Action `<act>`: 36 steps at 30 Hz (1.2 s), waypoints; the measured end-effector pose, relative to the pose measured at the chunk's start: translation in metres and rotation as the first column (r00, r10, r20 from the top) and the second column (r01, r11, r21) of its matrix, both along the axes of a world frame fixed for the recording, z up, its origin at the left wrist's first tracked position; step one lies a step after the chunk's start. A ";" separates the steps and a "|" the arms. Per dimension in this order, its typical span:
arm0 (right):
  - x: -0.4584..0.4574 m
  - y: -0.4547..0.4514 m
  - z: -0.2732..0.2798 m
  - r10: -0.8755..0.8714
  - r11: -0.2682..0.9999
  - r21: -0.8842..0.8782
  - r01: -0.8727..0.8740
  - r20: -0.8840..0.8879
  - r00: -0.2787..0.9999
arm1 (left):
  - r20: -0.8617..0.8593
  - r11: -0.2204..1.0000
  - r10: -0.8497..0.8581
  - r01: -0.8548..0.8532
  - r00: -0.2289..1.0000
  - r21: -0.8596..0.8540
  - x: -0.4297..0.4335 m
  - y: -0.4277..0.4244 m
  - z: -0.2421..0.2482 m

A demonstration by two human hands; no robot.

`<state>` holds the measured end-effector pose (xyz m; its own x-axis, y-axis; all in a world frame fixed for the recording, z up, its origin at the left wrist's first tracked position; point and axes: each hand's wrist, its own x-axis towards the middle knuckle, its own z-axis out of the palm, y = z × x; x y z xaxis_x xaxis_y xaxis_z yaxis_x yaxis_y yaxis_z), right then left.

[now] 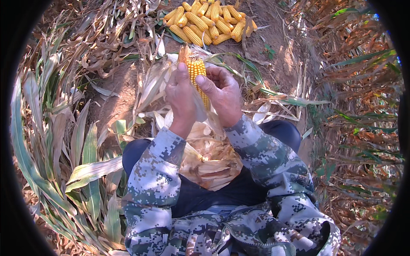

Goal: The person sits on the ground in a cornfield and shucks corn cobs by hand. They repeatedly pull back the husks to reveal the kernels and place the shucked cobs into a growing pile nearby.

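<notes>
An ear of corn [196, 71] with yellow kernels stands nearly upright between my hands, its husk partly peeled down. My left hand [182, 96] grips the ear's left side, with its thumb beside a brownish strip of husk [184, 55] near the upper end. Pale husk hangs below that hand. My right hand [225, 94] is against the ear's right side, thumb across the kernels and fingers curled behind. The ear's lower part is partly hidden by husk. Loose dry husks [211, 166] lie between my legs.
A pile of husked yellow corn ears [205, 24] lies on the soil ahead. Cut corn stalks and leaves [57, 128] cover the left side. Dry corn plants [358, 128] line the right. My bent knees [283, 132] flank the husks.
</notes>
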<state>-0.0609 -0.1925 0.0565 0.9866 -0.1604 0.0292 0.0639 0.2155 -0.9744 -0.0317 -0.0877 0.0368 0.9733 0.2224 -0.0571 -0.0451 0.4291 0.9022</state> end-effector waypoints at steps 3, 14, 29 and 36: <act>0.001 0.009 -0.011 -0.007 1.000 0.006 0.006 0.122 0.993 | 0.041 0.998 -0.040 0.042 0.998 -0.047 -0.002 -0.001 -0.007; -0.001 0.019 -0.024 -0.007 0.982 0.187 0.004 0.011 1.000 | 0.010 0.985 -0.105 0.106 0.994 -0.134 0.001 0.000 -0.010; 0.002 -0.002 -0.002 0.115 0.840 0.541 -0.035 -0.115 0.987 | -0.071 0.936 -0.030 0.003 0.997 -0.351 0.010 0.015 -0.002; 0.033 -0.053 -0.003 -0.074 0.567 0.808 0.160 -0.143 0.987 | -0.035 0.916 -0.051 0.032 0.998 -0.400 0.006 0.067 0.029</act>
